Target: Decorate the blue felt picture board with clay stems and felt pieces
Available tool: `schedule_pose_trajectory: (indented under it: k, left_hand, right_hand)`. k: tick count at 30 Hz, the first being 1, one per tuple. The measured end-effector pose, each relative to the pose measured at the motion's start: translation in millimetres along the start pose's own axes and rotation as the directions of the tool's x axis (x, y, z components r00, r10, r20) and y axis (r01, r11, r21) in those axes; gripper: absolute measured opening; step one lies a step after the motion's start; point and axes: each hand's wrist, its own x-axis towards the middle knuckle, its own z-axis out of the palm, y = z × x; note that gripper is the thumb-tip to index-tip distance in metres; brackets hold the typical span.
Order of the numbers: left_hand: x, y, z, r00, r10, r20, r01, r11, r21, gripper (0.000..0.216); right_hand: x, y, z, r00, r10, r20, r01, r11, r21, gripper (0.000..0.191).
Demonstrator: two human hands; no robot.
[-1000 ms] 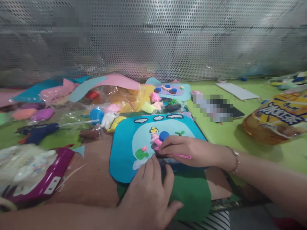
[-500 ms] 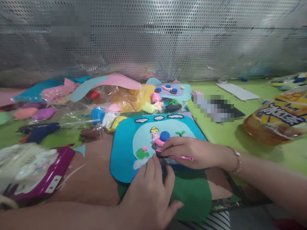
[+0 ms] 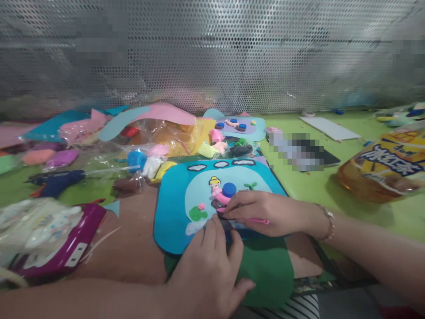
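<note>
In front of me lies a blue foam-sheet picture (image 3: 168, 212) with a pale blue inner panel, overlapping a green sheet (image 3: 265, 274). On the panel are a clay figure (image 3: 215, 185) with yellow hair and a pink body, a blue cap (image 3: 229, 189), a green lily pad (image 3: 198, 213) and a green sprout (image 3: 251, 185). My right hand (image 3: 265, 212) is closed around a thin pink clay tool (image 3: 259, 220), its tip at the dark clay below the figure. My left hand (image 3: 212, 261) rests on the lower edge of the picture, fingers stretched out and apart.
Bagged clay lumps (image 3: 152, 165) lie behind the picture. A blue glue gun (image 3: 63, 181) and a purple-trimmed pouch (image 3: 79, 230) are at the left. A tea bottle (image 3: 378, 164) lies at the right. A second picture (image 3: 259, 126) and a white board (image 3: 328, 128) lie farther back.
The view has shifted very slightly. Both hands stay in nearly the same place, with the pink tool still in my right hand at the dark clay.
</note>
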Motion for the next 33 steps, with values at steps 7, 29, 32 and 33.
schedule_pose_trajectory:
  k: [7,29,32,33]
  left_hand:
    - [1.6,-1.4,-2.6,0.998,-0.004,0.058,0.005,1.0,-0.024,0.063]
    - [0.7,-0.5,-0.3,0.999,0.003,0.044,-0.002,1.0,-0.019,0.063]
    - [1.5,-0.8,-1.4,0.999,0.005,0.05,-0.004,1.0,-0.021,0.063]
    - [1.6,-0.8,-1.8,0.999,0.004,0.054,-0.003,1.0,-0.022,0.064]
  right_hand:
    - [-3.2,-0.3,-1.8,1.0,-0.018,0.012,0.019,0.999,-0.048,0.031]
    - [-2.5,-4.6,-4.3,0.979,-0.129,0.16,0.17,0.945,-0.278,0.037]
    - [-1.7,-5.9,-4.4,0.973,-0.14,0.181,0.187,0.944,-0.273,0.036]
    - [-1.4,-6.0,-4.5,0.972,-0.144,0.184,0.191,0.944,-0.268,0.036]
